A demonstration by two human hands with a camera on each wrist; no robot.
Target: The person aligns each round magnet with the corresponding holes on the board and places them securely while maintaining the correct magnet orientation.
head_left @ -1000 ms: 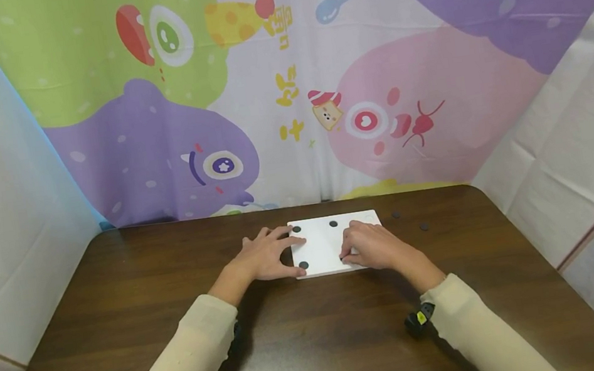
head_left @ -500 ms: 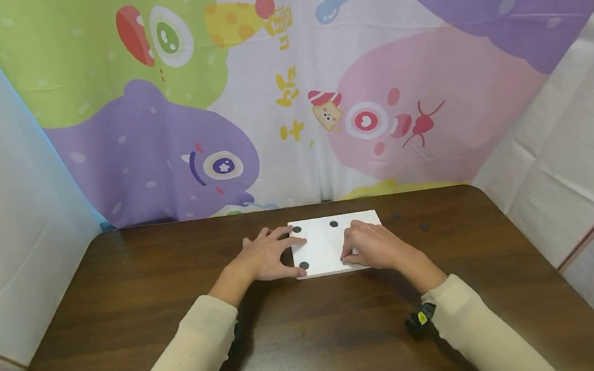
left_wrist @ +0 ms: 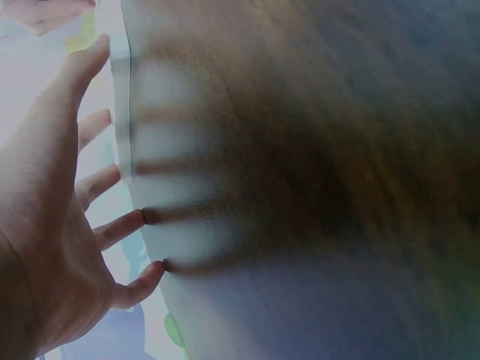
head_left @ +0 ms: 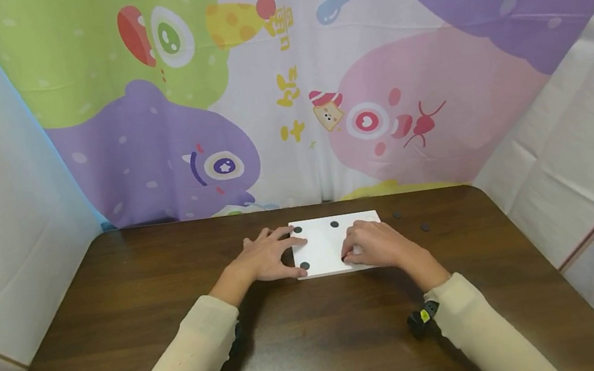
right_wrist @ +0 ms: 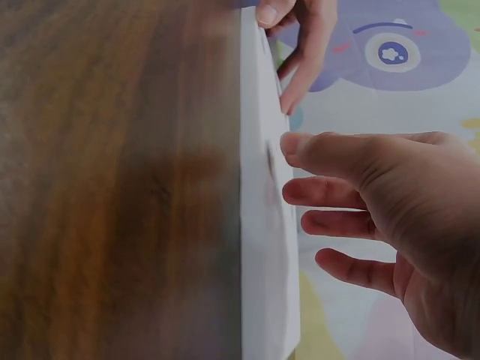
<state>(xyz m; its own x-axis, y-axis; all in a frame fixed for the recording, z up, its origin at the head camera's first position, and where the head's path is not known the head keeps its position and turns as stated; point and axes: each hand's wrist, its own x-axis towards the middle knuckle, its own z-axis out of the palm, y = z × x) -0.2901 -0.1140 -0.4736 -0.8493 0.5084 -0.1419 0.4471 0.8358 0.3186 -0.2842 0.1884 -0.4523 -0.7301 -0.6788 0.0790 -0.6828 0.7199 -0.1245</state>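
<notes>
A flat white board [head_left: 321, 245] lies near the table's far edge. Black discs sit at its upper left [head_left: 297, 230], upper middle [head_left: 335, 224] and lower left. My left hand [head_left: 266, 256] spreads its fingers over the board's left end, thumb by the lower-left disc [head_left: 304, 266]. At the lower middle, my right hand [head_left: 375, 243] pinches another black disc [head_left: 344, 259] between thumb and fingertips, at the board's surface. That disc is mostly hidden by the fingers; in the right wrist view it shows as a thin dark edge. The right hand covers the board's lower-right part.
Two loose black discs, one nearer [head_left: 425, 227] and one farther [head_left: 397, 215], lie on the brown wooden table [head_left: 296, 344] right of the board. Behind the table hangs a cartoon-print curtain [head_left: 301, 172]. White sheets [head_left: 7, 188] flank both sides.
Both hands stay at nearly the same spots. The right fingertips shift very slightly, and a bit more of the dark disc shows beside them than half a second ago.
</notes>
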